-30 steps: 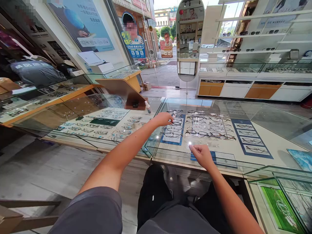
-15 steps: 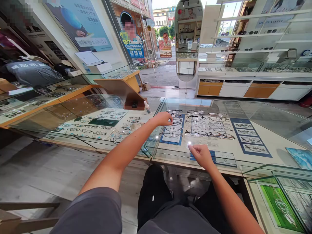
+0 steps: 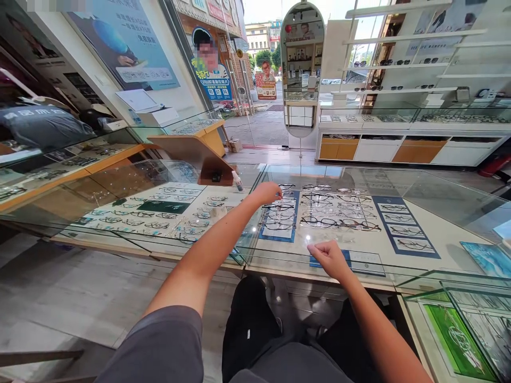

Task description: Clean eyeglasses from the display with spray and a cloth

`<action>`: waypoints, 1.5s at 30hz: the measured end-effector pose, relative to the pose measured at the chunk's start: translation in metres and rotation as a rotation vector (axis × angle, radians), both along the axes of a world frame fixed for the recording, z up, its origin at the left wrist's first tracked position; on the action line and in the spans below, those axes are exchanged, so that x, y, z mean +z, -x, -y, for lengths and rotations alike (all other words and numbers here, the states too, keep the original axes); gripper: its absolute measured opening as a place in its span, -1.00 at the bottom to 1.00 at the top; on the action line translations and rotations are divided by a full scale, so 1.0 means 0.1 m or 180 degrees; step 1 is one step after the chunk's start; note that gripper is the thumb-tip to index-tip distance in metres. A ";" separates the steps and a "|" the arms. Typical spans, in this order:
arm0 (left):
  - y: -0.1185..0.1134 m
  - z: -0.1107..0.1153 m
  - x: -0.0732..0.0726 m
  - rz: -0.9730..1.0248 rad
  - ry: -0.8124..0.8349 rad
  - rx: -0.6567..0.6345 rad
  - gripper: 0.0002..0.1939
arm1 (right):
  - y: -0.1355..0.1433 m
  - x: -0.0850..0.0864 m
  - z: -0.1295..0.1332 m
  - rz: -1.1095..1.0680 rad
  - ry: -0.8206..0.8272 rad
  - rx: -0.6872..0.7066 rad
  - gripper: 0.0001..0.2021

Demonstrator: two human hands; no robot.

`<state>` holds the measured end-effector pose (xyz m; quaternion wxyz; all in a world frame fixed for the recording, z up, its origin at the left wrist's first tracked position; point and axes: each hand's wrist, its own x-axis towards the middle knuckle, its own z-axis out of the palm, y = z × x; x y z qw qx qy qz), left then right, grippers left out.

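Note:
My left hand reaches far over the glass display counter, its fingers curled inward. Whatever its fingers may hold is too small or hidden. Beneath and beside it, eyeglass frames lie in a column on a blue-edged display card. Nearer to me, my right hand is closed in a loose fist above the front part of the counter, and no object shows in it. Behind the fist is a dark blue card. Several more rows of eyeglasses sit farther back.
A small spray bottle stands beside a brown slanted stand. Eyeglasses on a blue strip lie to the right. A glass case with a green panel is at the lower right. Across the floor stands an oval mirror. A person in grey bends at left.
The view has shifted slightly. My left hand stays over the same column of eyeglasses, its fingers still curled. My right fist sits slightly lower in view.

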<state>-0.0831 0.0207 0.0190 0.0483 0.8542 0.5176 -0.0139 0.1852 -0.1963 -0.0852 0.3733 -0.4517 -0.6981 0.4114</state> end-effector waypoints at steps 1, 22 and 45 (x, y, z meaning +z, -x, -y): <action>0.00 0.02 0.06 0.0089 -0.0008 -0.0027 -0.77 | 0.00 0.00 0.00 -0.0022 0.0024 0.0017 -0.36; -0.78 0.11 -0.24 0.5601 0.1198 0.0131 -0.49 | -0.03 1.02 -1.60 -0.0597 -0.0878 -0.0781 -0.62; -0.74 0.18 -0.27 0.5165 0.0854 0.0256 -0.58 | -0.03 0.84 -1.72 -0.0780 -0.0553 -0.1026 -0.69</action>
